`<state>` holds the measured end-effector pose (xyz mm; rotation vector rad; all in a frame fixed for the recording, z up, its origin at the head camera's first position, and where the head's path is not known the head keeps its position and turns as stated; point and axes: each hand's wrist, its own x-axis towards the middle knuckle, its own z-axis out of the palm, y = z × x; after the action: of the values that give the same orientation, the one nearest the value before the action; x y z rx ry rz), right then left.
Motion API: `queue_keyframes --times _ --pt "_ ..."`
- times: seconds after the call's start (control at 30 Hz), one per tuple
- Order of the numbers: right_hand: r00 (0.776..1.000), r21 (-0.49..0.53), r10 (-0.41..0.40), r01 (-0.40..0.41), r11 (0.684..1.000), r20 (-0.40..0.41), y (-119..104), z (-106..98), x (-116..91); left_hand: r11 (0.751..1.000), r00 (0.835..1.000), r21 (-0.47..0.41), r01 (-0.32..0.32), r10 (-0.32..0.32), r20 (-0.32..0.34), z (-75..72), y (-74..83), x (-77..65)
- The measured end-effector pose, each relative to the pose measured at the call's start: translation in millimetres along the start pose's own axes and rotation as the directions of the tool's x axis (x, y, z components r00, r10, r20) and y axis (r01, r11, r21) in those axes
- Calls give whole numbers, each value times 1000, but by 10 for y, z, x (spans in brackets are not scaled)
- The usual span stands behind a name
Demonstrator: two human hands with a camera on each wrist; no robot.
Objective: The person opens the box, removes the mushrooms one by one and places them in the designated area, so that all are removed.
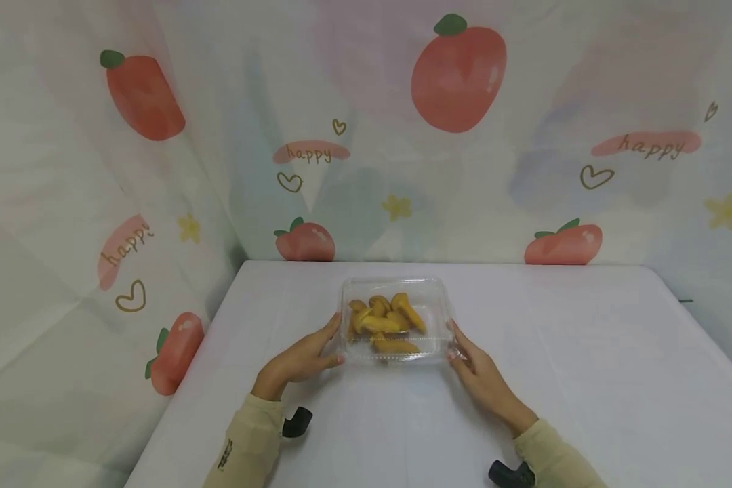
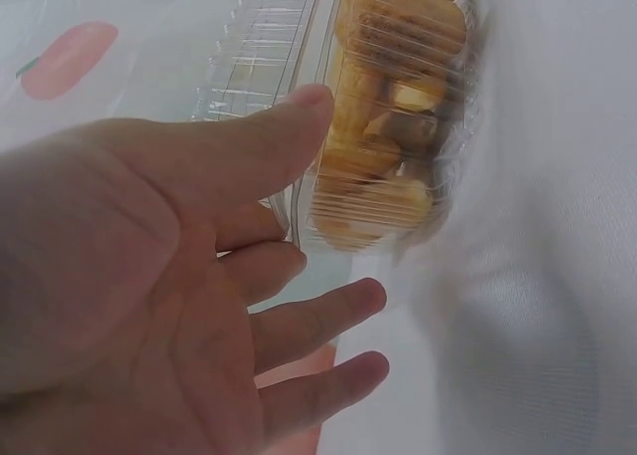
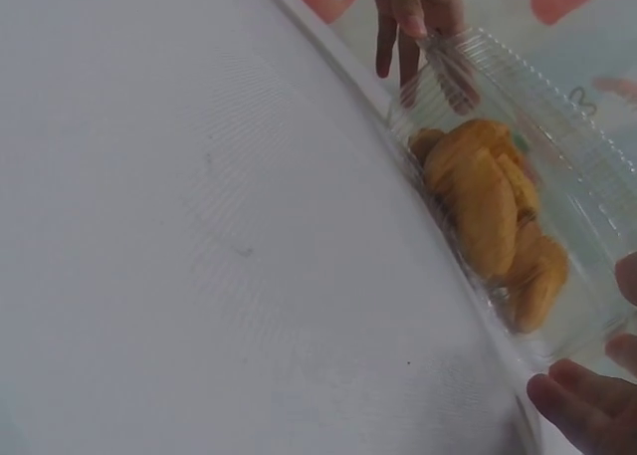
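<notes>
A clear plastic clamshell box [image 1: 436, 305] stands toward the back middle of the white table, its lid over yellow-brown, mushroom-shaped pieces [image 1: 381, 324]. At its left side my left hand [image 1: 297, 358] pinches the rim between thumb and index finger; in the left wrist view the other fingers of that hand [image 2: 149, 236] spread away from the box. On the opposite side my right hand [image 1: 486, 381] holds the edge near the front right corner. Only some fingertips of the right hand [image 3: 597, 400] show at the border of the right wrist view.
A white cloth [image 1: 585, 352] covers the table. Behind and to the left hangs a pale curtain [image 1: 366, 88] printed with red fruit, hearts and "happy". Black curved pieces [image 1: 297, 422] sit at both sleeve cuffs.
</notes>
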<state>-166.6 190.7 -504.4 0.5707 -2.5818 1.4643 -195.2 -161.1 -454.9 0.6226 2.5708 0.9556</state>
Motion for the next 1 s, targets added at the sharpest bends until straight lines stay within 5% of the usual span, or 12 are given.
queue_keyframes --times 0.27,0.5,0.73,1.0 --pt "993 113 -54 66 991 -108 12 58 -8 1000 1000 29 6 -5 -16 -2 45 -5" --pt "980 98 -44 64 993 -194 69 85 -11 999 1000 36 23 -23 -1 21 118 -31" --pt "995 56 -20 26 998 -101 12 -71 30 999 999 35 21 -20 -44 15 184 -69" --pt "999 129 44 -45 991 7 -12 -139 -10 998 997 43 55 -52 -54 35 142 -91"
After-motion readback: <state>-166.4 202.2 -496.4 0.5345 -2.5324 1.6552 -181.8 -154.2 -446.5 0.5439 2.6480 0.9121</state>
